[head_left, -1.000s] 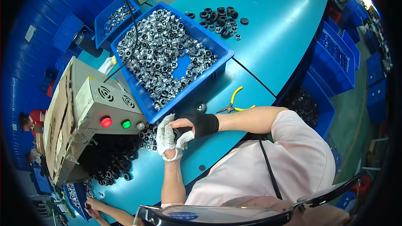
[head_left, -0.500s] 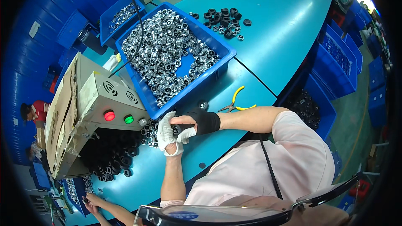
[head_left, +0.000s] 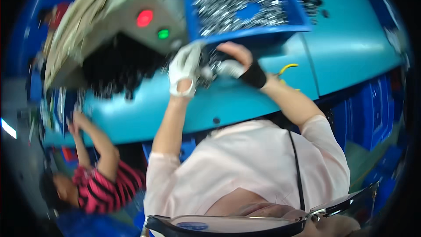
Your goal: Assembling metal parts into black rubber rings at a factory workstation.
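My left hand [head_left: 185,68], in a white glove, is over the teal table just beyond its near edge, beside a pile of small shiny parts [head_left: 206,75]. Motion smears its fingers, so I cannot make out whether they grip anything. My right hand [head_left: 243,63] has a black wrap at the wrist and a white covering on part of the fingers. Its bare fingers stretch away from the white-covered part, and no held thing shows there. The shiny parts lie between both hands, under the front wall of a blue bin [head_left: 263,33] full of similar parts.
A beige machine housing [head_left: 127,17] with a red lamp [head_left: 144,18] and a green lamp [head_left: 163,34] stands left. Black rings [head_left: 118,77] are heaped below it. Yellow-handled pliers [head_left: 288,67] lie right of my forearm. Another person [head_left: 103,184] works at the lower left.
My hands have come apart; before, they met around a small dark part. The whole view has swung, so the bin sits higher and the person at the left shows more.
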`<state>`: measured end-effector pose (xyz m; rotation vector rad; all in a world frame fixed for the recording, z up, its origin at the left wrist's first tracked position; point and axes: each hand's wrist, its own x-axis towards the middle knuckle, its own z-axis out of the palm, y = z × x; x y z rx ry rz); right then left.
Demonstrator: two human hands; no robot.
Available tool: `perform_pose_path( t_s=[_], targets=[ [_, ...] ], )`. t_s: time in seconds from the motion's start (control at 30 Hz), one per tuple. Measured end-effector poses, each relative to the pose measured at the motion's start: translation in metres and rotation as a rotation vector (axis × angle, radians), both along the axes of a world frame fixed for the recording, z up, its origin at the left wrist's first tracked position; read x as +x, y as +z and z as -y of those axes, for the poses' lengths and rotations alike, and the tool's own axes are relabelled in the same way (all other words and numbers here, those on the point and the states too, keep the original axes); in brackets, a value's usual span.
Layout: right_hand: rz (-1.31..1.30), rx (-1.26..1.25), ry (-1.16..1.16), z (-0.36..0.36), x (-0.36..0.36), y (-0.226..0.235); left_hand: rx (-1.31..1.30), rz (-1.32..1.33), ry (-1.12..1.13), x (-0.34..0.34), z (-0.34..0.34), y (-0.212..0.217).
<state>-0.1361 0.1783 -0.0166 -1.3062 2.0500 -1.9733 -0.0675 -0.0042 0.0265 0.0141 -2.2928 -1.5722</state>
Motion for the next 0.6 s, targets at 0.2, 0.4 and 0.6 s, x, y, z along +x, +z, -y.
perform_pose_path(
  t_s=[0.2,0.4,0.6],
  targets=[
    [0.322,-0.095,-0.117,-0.009,-0.005,0.017,0.415,0.468,0.198,0.097,0.047,0.042],
    [-0.172,0.244,-0.123,-0.001,-0.013,0.019,0.532,0.895,-0.186,0.232,0.097,0.003],
    [-0.281,0.446,0.057,0.012,-0.002,0.017,0.449,1.296,0.266,0.336,0.11,-0.071]
  ],
)
